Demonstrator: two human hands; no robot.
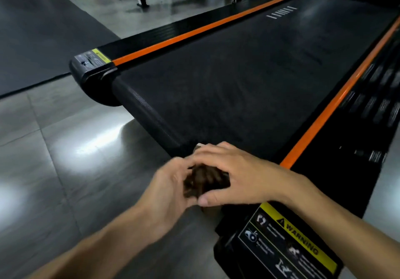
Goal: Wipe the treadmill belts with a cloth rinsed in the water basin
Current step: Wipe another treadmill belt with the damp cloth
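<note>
Two hands, left hand (171, 183) and right hand (233, 174), hold one (blurred, probably bunched) brown cloth (204, 181) over one belt (238, 83).

Both hands (201, 183) hold a dark cloth (205, 182) at the belt (238, 83) end.

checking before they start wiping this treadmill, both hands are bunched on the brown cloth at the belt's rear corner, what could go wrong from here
1. The cloth is wadded between the left hand and right hand; bunched like that it would likely touch little of the belt per pass.
2. The hands sit beside the rear roller; if the belt shifts, cloth or fingers could be drawn in.
3. A wet cloth may drip on the glossy floor, a slip hazard.
</note>
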